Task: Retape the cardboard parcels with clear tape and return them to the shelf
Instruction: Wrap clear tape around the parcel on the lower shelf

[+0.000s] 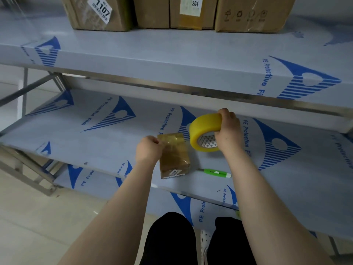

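A small cardboard parcel [174,158] wrapped in glossy tape lies on the middle shelf [99,134], a white label on its near end. My left hand [148,149] is curled at the parcel's far left edge and pinches the tape there. My right hand [228,131] grips a yellow roll of tape [205,129], held on edge just right of the parcel's far end. A short stretch of tape runs from the roll onto the parcel.
A green utility knife [216,172] lies on the shelf right of the parcel. Several larger cardboard boxes [99,14] stand on the upper shelf [172,54], one labelled 1107, another 204. Blue-printed protective film covers the shelves. My legs [172,240] are below.
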